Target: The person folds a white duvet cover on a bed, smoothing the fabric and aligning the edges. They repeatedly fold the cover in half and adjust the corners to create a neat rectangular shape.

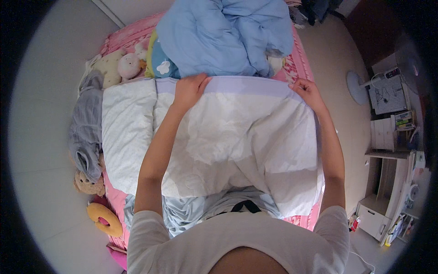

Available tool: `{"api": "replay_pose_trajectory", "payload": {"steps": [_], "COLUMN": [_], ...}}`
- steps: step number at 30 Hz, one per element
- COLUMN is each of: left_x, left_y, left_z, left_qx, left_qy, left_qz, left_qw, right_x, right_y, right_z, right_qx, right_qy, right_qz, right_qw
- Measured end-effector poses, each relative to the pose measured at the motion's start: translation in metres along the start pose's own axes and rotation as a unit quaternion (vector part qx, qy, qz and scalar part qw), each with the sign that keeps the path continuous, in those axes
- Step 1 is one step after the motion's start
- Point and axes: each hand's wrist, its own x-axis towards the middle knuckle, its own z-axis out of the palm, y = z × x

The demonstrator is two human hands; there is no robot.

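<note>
A white quilt (pixel 219 137) with a pale lavender border (pixel 246 85) lies folded across the bed in front of me. My left hand (pixel 191 88) grips the border left of its middle, fingers curled over the edge. Near the border's right end, my right hand (pixel 307 91) pinches the same edge between thumb and fingers. The quilt's left part (pixel 128 126) is folded over in a flat panel. Just beyond the border is a bunched light blue comforter (pixel 226 37). Crumpled pale blue fabric (pixel 183 210) shows under the near edge of the quilt.
Along the wall on the left are a pink plush toy (pixel 129 65), a grey garment (pixel 87 120), a teddy bear (pixel 87 183) and an orange ring-shaped cushion (pixel 104 219). A fan base (pixel 356 88) and a white cabinet (pixel 373 215) stand on the right.
</note>
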Motion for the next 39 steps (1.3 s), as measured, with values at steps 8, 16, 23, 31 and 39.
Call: {"api": "replay_pose_trajectory", "payload": {"steps": [8, 16, 23, 31, 39], "left_x": [0.002, 0.009, -0.006, -0.021, 0.014], "left_y": [-0.008, -0.001, 0.003, 0.009, 0.010], "left_z": [0.002, 0.004, -0.007, -0.013, 0.002], "left_qx": [-0.006, -0.026, -0.045, -0.033, 0.059], "left_qy": [-0.009, -0.004, -0.065, 0.000, 0.107], "left_qz": [-0.029, -0.045, -0.056, 0.022, 0.052], "left_qw": [1.000, 0.999, 0.995, 0.999, 0.991], "right_x": [-0.005, 0.005, -0.002, 0.029, 0.010], "right_y": [-0.019, 0.030, 0.001, 0.066, -0.005], "right_z": [0.009, 0.012, 0.008, 0.061, -0.016], "right_qx": [-0.063, 0.104, 0.051, -0.007, 0.128], "right_qy": [0.177, 0.139, -0.083, -0.298, -0.029], "right_qz": [-0.173, -0.018, 0.070, 0.163, 0.057], "right_qw": [0.967, 0.985, 0.993, 0.941, 0.990]}}
